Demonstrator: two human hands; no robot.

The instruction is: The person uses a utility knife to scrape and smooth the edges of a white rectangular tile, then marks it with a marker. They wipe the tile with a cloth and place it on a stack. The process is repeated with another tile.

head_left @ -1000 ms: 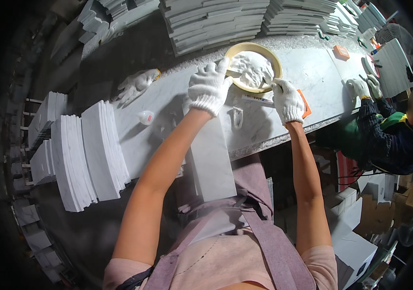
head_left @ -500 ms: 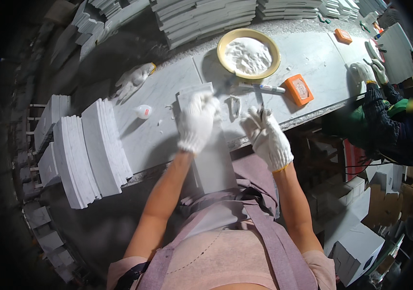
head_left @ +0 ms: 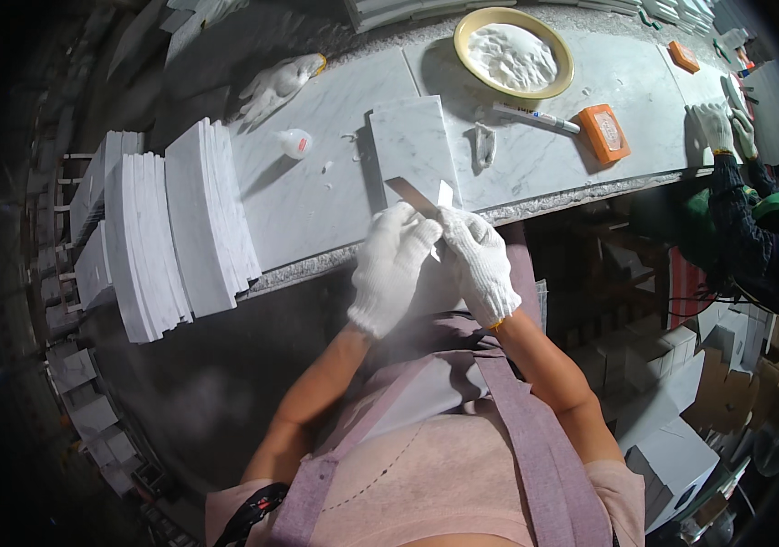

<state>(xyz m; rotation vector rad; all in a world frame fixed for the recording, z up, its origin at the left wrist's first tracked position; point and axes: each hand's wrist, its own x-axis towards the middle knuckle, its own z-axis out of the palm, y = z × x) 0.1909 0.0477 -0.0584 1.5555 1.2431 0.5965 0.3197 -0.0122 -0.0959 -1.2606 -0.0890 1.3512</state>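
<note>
Both my hands wear white knit gloves and meet at the table's front edge. My left hand (head_left: 396, 264) is closed on a thin pale blade (head_left: 445, 193) that points up and to the right. Closed as well, my right hand (head_left: 478, 260) grips a flat grey metal blade (head_left: 412, 195) slanting up to the left. The two blades cross between my fingers; their lower parts are mostly hidden by the gloves. Just beyond lies a rectangular white marble tile (head_left: 414, 137). A small whitish crumpled piece (head_left: 484, 146) rests to the tile's right.
A yellow bowl of white powder (head_left: 562, 84), a marker (head_left: 535, 118) and an orange box (head_left: 604, 134) lie right. Left are a small white bottle (head_left: 295, 143), a spare glove (head_left: 282, 84) and upright stone slabs (head_left: 216, 219). A co-worker's gloved hands (head_left: 716, 126) are far right.
My left hand has come back from over the tile toward me, uncovering it. My right hand has moved left and lower, bringing the blades together. The view has shifted.
</note>
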